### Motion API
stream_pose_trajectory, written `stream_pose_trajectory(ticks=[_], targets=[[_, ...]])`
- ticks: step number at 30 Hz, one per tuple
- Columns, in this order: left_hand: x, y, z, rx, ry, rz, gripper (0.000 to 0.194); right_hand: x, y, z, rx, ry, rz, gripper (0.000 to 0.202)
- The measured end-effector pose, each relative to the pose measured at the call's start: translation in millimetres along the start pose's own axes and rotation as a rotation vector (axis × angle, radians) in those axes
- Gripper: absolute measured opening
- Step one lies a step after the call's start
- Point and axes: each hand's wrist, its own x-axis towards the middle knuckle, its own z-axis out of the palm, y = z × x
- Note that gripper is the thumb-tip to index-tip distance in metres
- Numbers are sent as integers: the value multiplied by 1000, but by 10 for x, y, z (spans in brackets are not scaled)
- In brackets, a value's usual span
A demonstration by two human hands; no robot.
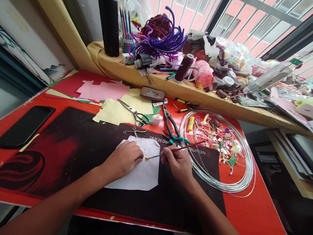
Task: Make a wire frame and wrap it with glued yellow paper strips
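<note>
A white sheet of paper lies on the black mat. My left hand rests over its left part, fingers pinched at a small yellowish piece, mostly hidden by the fingertips. A thin brush with a red handle is held in my right hand, closed around it at the sheet's right edge. The brush tip points left and meets the yellowish piece. Just above the sheet lies a small twisted wire figure.
Scissors lie on pale yellow paper. Pliers, a small white bottle and a wire coil around coloured scraps lie beyond my right hand. A phone is at left. A cluttered ledge runs behind.
</note>
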Motion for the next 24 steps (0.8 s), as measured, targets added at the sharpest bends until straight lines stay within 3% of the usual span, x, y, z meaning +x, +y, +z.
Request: stream_pose_trajectory(ticks=[9,17,20,24], targets=[[-3,13,1,29,-12,0,15,-40,-29,-149,-9,47,23,31],[10,29,-64,-40,-18,6,19,108,-163,-177,176,150,68,36],[126,-25,-176,-159,86,-48,20,277,-187,-193,243,226,48,39],[519,-175,-313,-243,353,-249,22,559,-207,-226,347,352,29,40]])
